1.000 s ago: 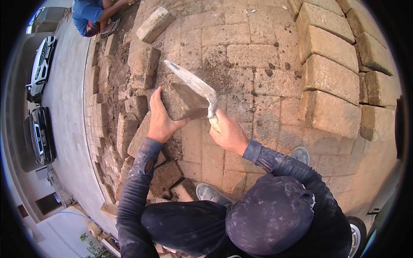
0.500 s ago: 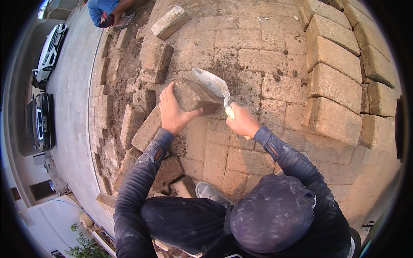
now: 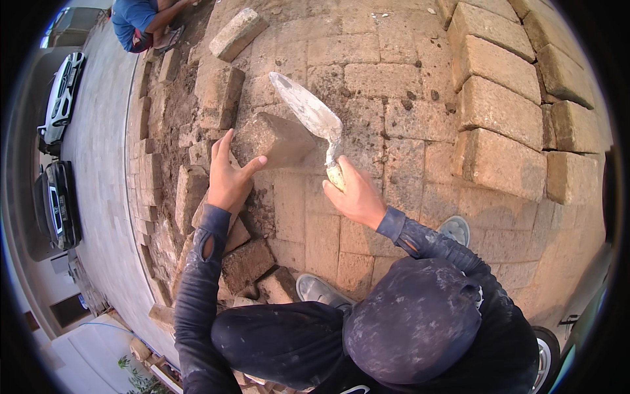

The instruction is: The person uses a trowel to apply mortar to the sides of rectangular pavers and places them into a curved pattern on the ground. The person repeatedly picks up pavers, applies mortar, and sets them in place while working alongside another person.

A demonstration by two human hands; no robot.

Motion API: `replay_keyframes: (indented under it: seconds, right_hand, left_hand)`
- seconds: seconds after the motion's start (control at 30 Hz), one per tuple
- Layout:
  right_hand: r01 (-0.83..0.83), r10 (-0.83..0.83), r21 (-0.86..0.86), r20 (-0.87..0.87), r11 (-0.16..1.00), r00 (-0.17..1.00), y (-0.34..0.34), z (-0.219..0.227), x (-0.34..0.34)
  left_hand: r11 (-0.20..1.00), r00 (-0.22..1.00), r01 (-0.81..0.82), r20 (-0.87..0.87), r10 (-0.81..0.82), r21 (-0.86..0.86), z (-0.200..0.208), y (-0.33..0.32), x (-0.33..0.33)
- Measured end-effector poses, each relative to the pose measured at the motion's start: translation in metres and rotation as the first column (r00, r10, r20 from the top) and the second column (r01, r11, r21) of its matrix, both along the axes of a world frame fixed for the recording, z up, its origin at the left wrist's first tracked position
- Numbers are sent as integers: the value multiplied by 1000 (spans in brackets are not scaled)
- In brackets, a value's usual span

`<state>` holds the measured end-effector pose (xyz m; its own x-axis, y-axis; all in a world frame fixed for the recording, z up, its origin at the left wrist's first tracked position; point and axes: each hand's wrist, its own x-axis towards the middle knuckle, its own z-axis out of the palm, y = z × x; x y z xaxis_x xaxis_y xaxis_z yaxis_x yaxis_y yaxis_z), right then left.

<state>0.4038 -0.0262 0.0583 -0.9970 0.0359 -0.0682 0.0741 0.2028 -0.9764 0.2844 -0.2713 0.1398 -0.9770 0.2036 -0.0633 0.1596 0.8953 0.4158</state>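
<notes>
My left hand [image 3: 230, 176] grips the left side of a rough brown paving block [image 3: 274, 141], with the fingers along its far left edge and the thumb at its near edge. The block sits tilted in front of me. My right hand [image 3: 359, 198] is wrapped round the pale handle of a pointed trowel [image 3: 307, 107]. Its metal blade, smeared with grey-white residue, points away and to the left, just beyond and right of the block. I cannot tell whether blade and block touch.
Stacked blocks [image 3: 502, 108] form rows at the right. Loose blocks [image 3: 248, 262] lie by my left knee, and another block [image 3: 239, 34] lies farther off. Dirt and crumbs cover the laid paving [image 3: 380, 62]. A person in blue [image 3: 139, 23] crouches at the far left; cars [image 3: 60, 203] stand beyond.
The trowel has come away from the block's right side, and its blade now shows more of its flat face. The block and my left hand appear farther left; the whole view has shifted too.
</notes>
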Motion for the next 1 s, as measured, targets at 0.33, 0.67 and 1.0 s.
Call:
replay_keyframes:
  seconds: [0.33,0.67,1.0]
  right_hand:
    - [-121,121,-12,71,993,990,-4,-9,-34]
    - [-108,100,32,181,994,978,-9,-47,-38]
    - [-141,149,-49,256,989,955,-1,-50,-48]
  left_hand:
    - [999,999,37,23,-37,0,-6,-8,-2]
    - [998,999,50,4,-50,-26,-4,-5,-6]
    - [994,997,70,-36,-73,-79,-3,-3,-4]
